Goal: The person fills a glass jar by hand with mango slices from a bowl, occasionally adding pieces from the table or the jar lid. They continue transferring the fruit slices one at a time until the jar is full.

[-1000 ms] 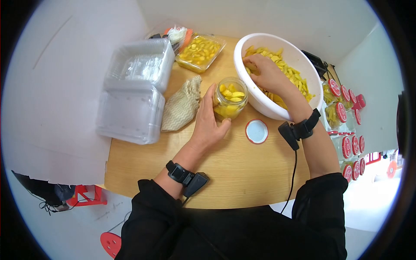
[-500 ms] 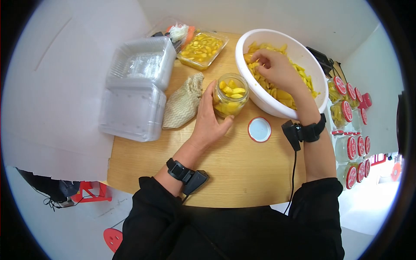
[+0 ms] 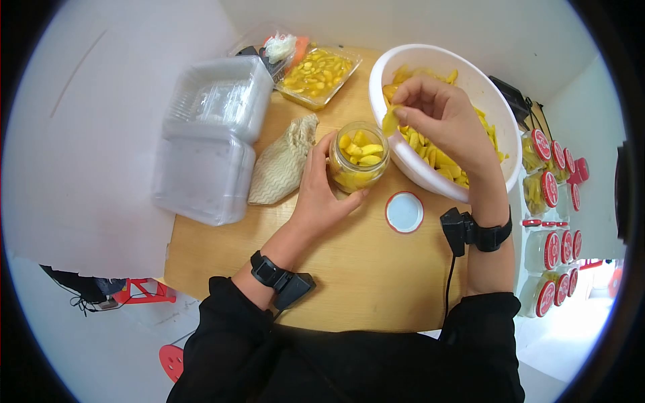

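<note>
L hand [image 3: 320, 196] is round the open glass jar [image 3: 359, 158], w/ yellow pieces inside. R hand [image 3: 449, 121] is above the white bowl [image 3: 392, 134], and its fingertips pinch one yellow slice [image 3: 390, 121] near the rim. Jar lid [image 3: 404, 212] lies on the table [image 3: 349, 275], btwn jar & R wrist. Cloth [image 3: 282, 164] is beside L hand.

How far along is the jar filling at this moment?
Done: the open jar holds several yellow pieces; its apparent lid lies beside it.
In hand: the left hand grips the jar; the right hand pinches a slice near the bowl.
Left: probably topping up, since the bowl holds plenty more, then lidding.
</note>
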